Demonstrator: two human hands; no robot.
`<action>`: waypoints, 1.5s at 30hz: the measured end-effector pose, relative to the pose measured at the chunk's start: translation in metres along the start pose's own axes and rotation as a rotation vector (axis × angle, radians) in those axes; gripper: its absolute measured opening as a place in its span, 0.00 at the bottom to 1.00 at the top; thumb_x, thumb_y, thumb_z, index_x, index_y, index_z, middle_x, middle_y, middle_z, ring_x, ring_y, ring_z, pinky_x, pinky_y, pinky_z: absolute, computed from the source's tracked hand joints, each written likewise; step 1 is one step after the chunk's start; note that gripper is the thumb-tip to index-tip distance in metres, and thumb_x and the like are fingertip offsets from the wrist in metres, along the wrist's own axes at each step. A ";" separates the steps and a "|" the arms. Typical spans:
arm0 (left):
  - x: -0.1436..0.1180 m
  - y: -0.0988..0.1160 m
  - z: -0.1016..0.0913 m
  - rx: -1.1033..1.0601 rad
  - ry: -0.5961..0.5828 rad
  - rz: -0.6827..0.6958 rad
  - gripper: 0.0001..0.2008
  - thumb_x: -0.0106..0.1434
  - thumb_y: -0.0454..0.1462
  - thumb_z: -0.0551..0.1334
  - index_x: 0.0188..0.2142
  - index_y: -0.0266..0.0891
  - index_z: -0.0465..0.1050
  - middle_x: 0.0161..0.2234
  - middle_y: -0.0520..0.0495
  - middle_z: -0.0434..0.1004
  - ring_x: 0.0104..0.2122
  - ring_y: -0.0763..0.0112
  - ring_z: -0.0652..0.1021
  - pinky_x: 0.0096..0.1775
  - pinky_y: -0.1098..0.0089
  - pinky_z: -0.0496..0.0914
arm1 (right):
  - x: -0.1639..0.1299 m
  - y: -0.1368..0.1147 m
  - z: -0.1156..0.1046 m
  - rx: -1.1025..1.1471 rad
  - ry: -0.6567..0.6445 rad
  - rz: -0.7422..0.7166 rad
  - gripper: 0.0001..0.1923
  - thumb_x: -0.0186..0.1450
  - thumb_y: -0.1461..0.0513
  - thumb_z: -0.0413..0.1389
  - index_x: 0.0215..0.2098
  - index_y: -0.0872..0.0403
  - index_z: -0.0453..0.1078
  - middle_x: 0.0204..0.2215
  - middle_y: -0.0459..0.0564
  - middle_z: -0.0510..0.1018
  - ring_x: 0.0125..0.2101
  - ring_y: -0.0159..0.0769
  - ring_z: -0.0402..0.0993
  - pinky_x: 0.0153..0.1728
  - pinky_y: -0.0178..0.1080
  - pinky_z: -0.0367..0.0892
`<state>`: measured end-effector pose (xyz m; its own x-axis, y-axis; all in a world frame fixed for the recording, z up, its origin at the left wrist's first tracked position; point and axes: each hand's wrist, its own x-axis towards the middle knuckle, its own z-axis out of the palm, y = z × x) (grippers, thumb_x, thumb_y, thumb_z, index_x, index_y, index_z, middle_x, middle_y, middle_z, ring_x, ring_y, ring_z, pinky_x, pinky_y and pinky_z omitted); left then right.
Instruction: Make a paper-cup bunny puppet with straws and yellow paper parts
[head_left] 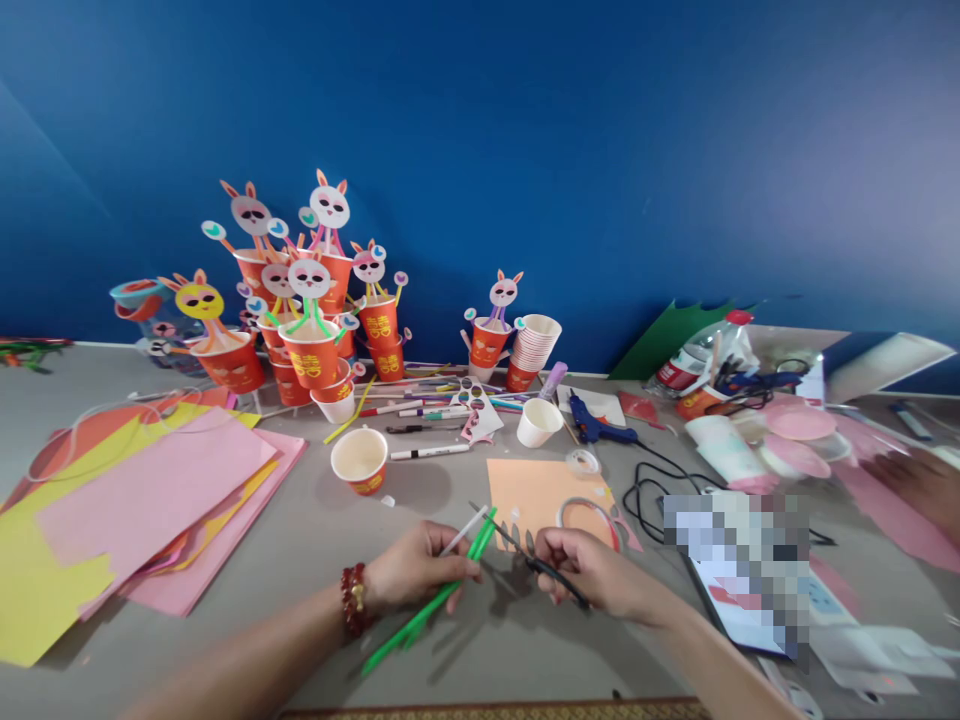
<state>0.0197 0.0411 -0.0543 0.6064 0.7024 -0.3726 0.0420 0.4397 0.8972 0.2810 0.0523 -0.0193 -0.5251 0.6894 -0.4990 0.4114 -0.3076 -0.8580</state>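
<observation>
My left hand (pixel 416 570) holds green pipe cleaners (pixel 427 605) and a thin white stick (pixel 463 530) low over the grey table (pixel 315 540). A red bead bracelet (pixel 354 598) sits on that wrist. My right hand (pixel 592 570) grips black scissors (pixel 540 565), whose blades point up-left toward the tips of the green pipe cleaners. Just beyond both hands lies an orange paper sheet (pixel 532 490) with a tape ring (pixel 589 512) on it.
Pink and yellow paper sheets (pixel 142 500) lie at the left. Red paper-cup bunny figures (pixel 307 320) stand at the back, with pens (pixel 427 405), loose cups (pixel 360 460), a blue glue gun (pixel 592 425) and its black cable (pixel 649 490). A blurred device (pixel 742 560) lies at the right.
</observation>
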 end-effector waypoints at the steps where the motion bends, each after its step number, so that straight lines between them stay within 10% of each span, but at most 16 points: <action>1: 0.000 0.000 0.000 0.010 -0.003 0.001 0.21 0.53 0.53 0.67 0.27 0.36 0.72 0.15 0.56 0.71 0.14 0.80 0.62 0.21 0.73 0.50 | 0.001 0.001 0.000 -0.002 0.001 -0.005 0.19 0.56 0.51 0.63 0.28 0.54 0.60 0.24 0.43 0.73 0.23 0.26 0.66 0.23 0.29 0.56; 45: -0.001 -0.003 -0.005 0.077 -0.075 0.002 0.20 0.56 0.52 0.67 0.29 0.35 0.75 0.17 0.55 0.71 0.15 0.78 0.63 0.22 0.74 0.55 | 0.002 0.005 -0.004 -0.235 0.030 -0.131 0.20 0.57 0.53 0.63 0.23 0.52 0.56 0.18 0.38 0.61 0.21 0.26 0.55 0.21 0.30 0.49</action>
<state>0.0150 0.0416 -0.0578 0.6642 0.6578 -0.3550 0.1002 0.3923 0.9144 0.2847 0.0549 -0.0239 -0.5644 0.7334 -0.3788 0.5047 -0.0565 -0.8614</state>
